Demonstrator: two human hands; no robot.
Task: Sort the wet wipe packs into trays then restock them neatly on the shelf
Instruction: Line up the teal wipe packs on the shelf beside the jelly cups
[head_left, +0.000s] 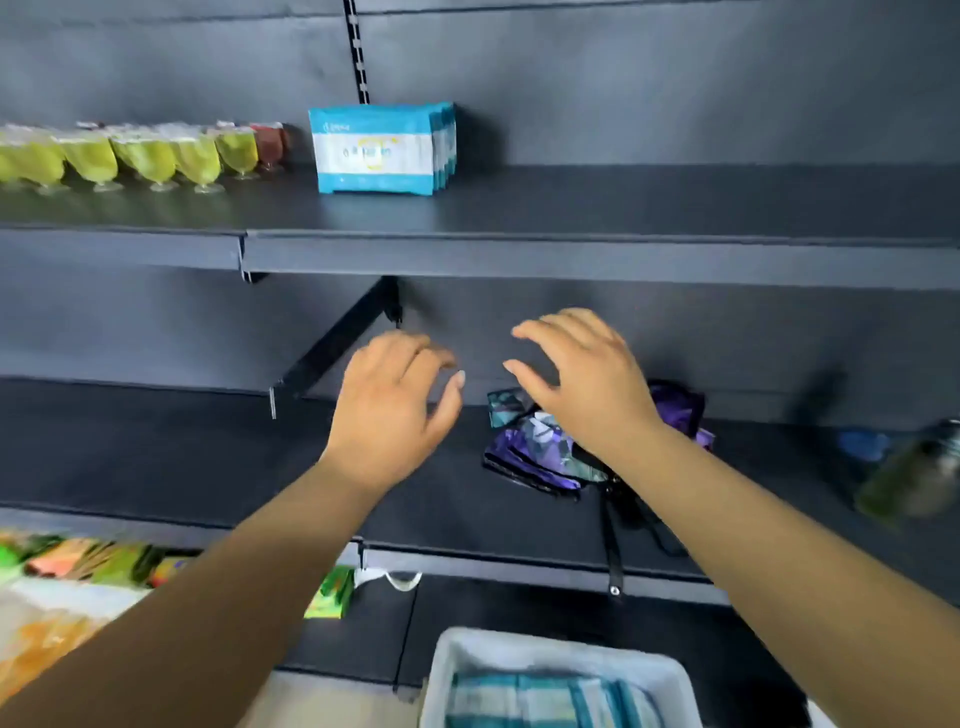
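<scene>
Wet wipe packs (382, 150) stood upright in a short row on the upper shelf (571, 218), my landmark. Below the shelf, at the frame's bottom, a white tray (452, 660) held more packs. Between them a purple folded umbrella (535, 452) lay on the lower shelf. My left hand (389, 410) and right hand (582, 379) hovered beneath the shelf, fingers apart, holding nothing. I judged a careless reach could topple the row.
</scene>
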